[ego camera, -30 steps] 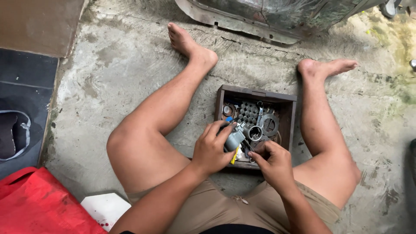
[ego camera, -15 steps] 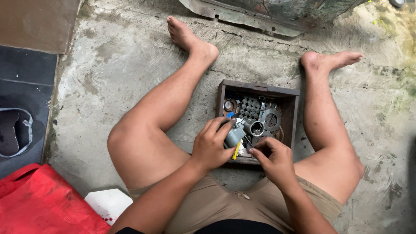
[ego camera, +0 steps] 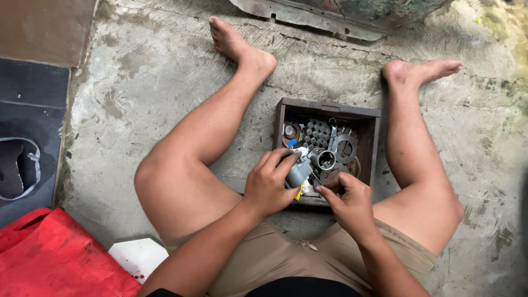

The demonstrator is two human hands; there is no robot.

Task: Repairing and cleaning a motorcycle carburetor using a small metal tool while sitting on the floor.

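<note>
Left hand (ego camera: pixel 269 184) closed around grey metal cylinder (ego camera: pixel 298 172), likely heavy, rigid, grip mid-body; right hand (ego camera: pixel 347 199) pinching small part, unidentifiable, inside wooden box (ego camera: pixel 330 109).

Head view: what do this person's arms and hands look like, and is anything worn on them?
Both forearms are bare, with no sleeves showing. The left hand and right hand wear no gloves, and no rings, watch or bands are visible. Khaki shorts show below the arms.

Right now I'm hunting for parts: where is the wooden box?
In the head view, the wooden box sits on the concrete floor between the person's legs, right of centre, with the left hand and right hand reaching into it.
</note>
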